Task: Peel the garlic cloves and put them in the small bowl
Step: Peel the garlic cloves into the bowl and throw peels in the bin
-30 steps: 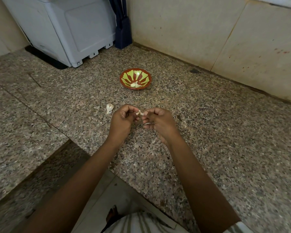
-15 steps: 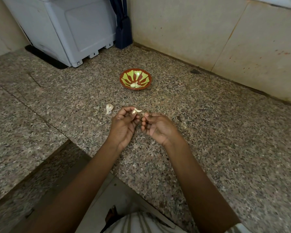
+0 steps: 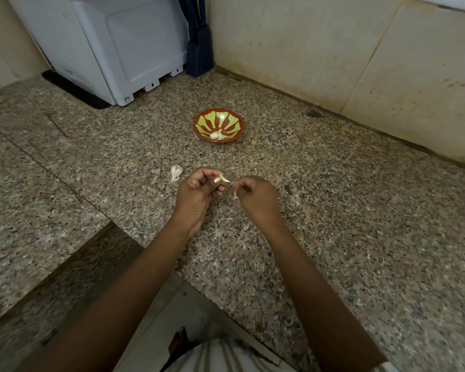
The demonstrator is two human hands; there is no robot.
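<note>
Home kitchen: speckled granite bench [image 3: 333, 210], beige tiled wall [image 3: 320, 49], grey-white plastic appliance [image 3: 113, 44] in the corner.

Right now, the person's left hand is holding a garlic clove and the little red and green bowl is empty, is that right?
Not quite. The bowl is not empty: the head view shows a few peeled cloves lying in its bottom. The rest holds: the left hand is holding a garlic clove.
</note>
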